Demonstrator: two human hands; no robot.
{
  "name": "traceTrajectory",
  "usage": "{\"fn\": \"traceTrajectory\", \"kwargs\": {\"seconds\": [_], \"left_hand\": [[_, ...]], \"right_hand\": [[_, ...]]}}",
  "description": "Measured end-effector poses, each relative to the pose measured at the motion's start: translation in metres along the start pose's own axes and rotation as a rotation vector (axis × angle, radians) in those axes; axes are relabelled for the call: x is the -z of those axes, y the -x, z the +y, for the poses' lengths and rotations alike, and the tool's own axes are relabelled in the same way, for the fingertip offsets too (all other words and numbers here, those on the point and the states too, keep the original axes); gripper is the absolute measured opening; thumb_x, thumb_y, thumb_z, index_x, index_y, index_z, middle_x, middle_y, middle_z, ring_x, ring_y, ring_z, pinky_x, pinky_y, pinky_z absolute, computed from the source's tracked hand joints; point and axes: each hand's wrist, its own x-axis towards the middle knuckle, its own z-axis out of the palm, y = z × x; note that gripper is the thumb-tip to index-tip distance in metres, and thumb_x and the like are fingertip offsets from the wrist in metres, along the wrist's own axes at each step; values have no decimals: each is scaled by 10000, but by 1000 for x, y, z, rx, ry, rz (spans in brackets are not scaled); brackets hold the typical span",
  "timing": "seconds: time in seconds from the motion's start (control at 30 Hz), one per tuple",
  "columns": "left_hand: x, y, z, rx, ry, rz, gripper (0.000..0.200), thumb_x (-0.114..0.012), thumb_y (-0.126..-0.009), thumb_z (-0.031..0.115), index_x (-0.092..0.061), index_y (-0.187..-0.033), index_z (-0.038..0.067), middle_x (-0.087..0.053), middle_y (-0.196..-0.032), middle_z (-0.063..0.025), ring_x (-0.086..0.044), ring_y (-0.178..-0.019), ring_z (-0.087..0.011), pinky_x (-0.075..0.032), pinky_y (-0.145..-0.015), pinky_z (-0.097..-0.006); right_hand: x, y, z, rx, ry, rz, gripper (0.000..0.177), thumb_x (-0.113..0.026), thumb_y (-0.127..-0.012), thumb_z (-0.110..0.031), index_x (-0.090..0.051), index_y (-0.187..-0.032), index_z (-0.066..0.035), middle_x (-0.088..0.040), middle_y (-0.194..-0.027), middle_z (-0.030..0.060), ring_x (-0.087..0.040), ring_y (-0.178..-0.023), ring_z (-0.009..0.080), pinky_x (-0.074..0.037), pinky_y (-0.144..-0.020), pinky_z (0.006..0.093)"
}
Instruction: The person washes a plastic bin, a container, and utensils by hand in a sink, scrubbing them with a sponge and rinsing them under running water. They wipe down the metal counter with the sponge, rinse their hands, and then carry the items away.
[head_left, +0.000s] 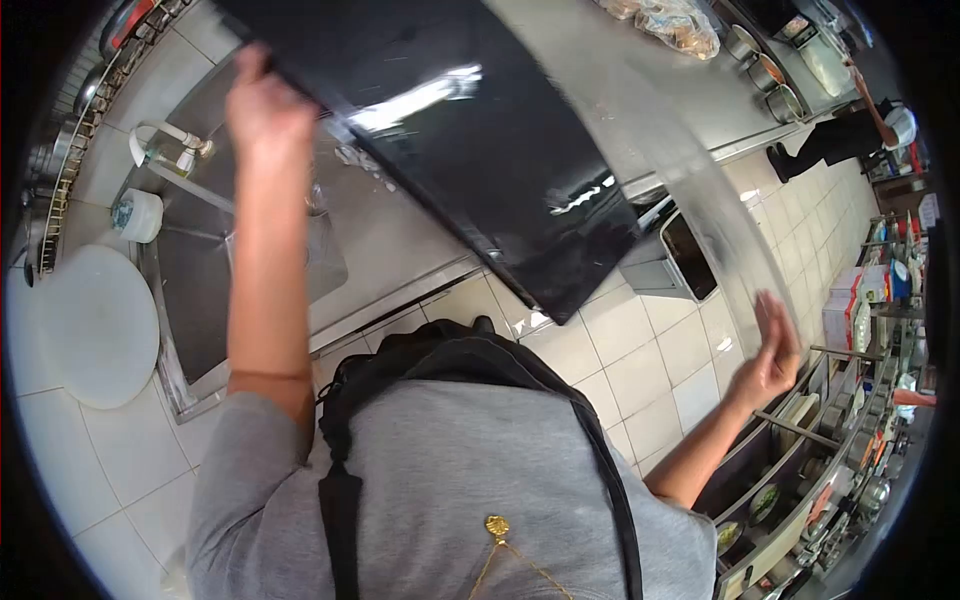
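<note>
My left hand (270,112) is raised over the sink side, its fingers closed at the left edge of a large, glossy black sheet (480,130). The sheet slants across the view over the steel counter and reflects the lights. My right hand (772,360) is out to the right, fingers bent together at the lower end of a long, see-through plastic strip (700,195). This strip curves up behind the black sheet and is smeared by motion.
A steel sink (190,270) with a white tap (165,145) is at left, beside a round white board (98,328). A grey bin (660,265) stands on the tiled floor. Pots (783,103) line the counter. Another person (850,135) stands at upper right, and shelves (800,450) fill the lower right.
</note>
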Motion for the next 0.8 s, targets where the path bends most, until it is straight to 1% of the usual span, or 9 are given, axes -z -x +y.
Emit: {"fn": "traceTrajectory", "kwargs": {"seconds": [0.1, 0.13, 0.2, 0.23, 0.37, 0.43, 0.53, 0.67, 0.8], "left_hand": [[2, -67, -96, 334, -72, -376, 188, -528, -921, 296, -545, -858, 120, -599, -857, -53, -557, -847, -227, -453, -829, -404], [-27, -46, -136, 272, 118, -339, 208, -527, -922, 302, -554, -828, 118, -585, -780, -37, -528, -730, -195, -451, -743, -358], [-96, 23, -168, 410, 169, -8, 263, -480, -953, 326, -575, -870, 95, -620, -863, -53, -564, -834, -193, -459, -810, -385], [-94, 16, -209, 512, 193, -57, 332, -485, -949, 364, -580, -1051, 62, -630, -1051, -83, -586, -971, -228, -456, -902, -405], [-68, 0, -351, 672, 68, -25, 414, -449, -965, 346, -516, -1198, 11, -517, -1273, -131, -523, -1123, -243, -402, -979, -374], [-57, -4, -391, 683, 36, -23, 439, -444, -966, 347, -487, -1240, 7, -467, -1335, -142, -488, -1178, -254, -373, -1008, -373], [-48, -9, -405, 776, 35, 22, 469, -446, -961, 362, -457, -1262, 2, -442, -1363, -149, -456, -1219, -269, -347, -1028, -374], [-34, -36, -414, 658, -534, 30, 544, -437, -949, 425, -428, -1286, -1, -437, -1363, -171, -434, -1241, -281, -336, -1037, -402], [-50, -1, -317, 701, -107, -283, 774, -534, -881, 475, -247, -1404, -18, -269, -1468, -171, -298, -1335, -287, -273, -1075, -417]], "right_hand": [[25, -6, -18, 63, 25, 113, 229, -422, -951, -14, -516, -1109, 122, -576, -1071, 328, -600, -1005, 402, -522, -867, 486], [35, -7, -19, 114, 127, 136, 231, -415, -953, -8, -512, -1114, 126, -574, -1072, 332, -600, -1000, 407, -518, -874, 493], [43, -12, -26, 206, 237, 137, 222, -424, -951, -5, -521, -1097, 130, -589, -1087, 294, -605, -999, 393, -517, -872, 485], [47, -14, -28, 237, 335, 124, 216, -431, -949, -8, -529, -1090, 124, -595, -1093, 281, -609, -995, 388, -516, -871, 481], [54, -14, -12, 387, 485, 182, 206, -452, -943, -11, -543, -1095, 94, -606, -1066, 287, -620, -972, 399, -507, -868, 482], [24, -25, -23, 469, 434, 2, 219, -453, -947, -33, -538, -1100, 99, -604, -1045, 309, -615, -979, 417, -509, -857, 488], [-19, -26, -15, 569, 462, -184, 220, -542, -862, -19, -604, -1064, 43, -623, -1054, 274, -617, -1008, 393, -501, -866, 466], [-65, -17, 4, 661, 603, -594, 229, -627, -758, -73, -658, -985, -89, -656, -1066, 124, -598, -1064, 320, -486, -904, 435], [-81, 5, 32, 567, 527, -730, 341, -647, -701, -130, -657, -1041, -154, -588, -1210, 57, -528, -1152, 307, -474, -922, 448]]}}
